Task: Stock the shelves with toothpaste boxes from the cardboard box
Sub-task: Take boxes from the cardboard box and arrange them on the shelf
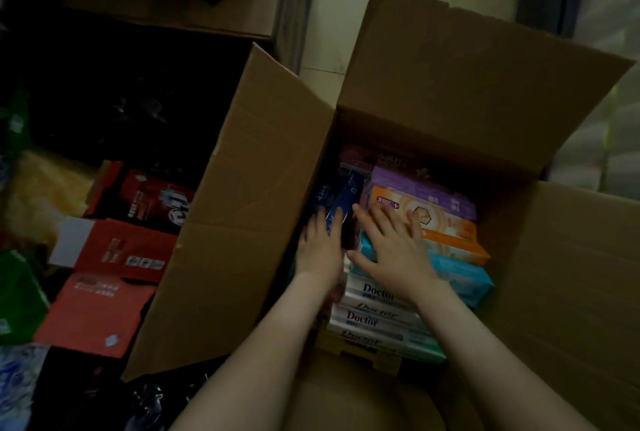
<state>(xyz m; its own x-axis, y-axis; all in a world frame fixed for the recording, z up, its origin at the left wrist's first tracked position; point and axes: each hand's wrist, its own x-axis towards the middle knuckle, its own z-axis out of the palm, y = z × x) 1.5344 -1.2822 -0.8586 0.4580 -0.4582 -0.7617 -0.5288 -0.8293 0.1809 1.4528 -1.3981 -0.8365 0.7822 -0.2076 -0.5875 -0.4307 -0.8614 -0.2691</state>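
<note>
Mid-frame inside the cardboard box [242, 222], the left hand [320, 250] curls its grip round a blue toothpaste box [348, 193]. The right hand [391, 250] lies flat, open-fingered, on the orange box [450, 233] beyond. Best lift the blue one straight up, neighbours steadied.

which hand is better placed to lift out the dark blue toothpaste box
Left. The left hand appears to grip the dark blue toothpaste box by the left wall of the cardboard box. The right hand lies flat with spread fingers on the orange box, gripping nothing.
</note>
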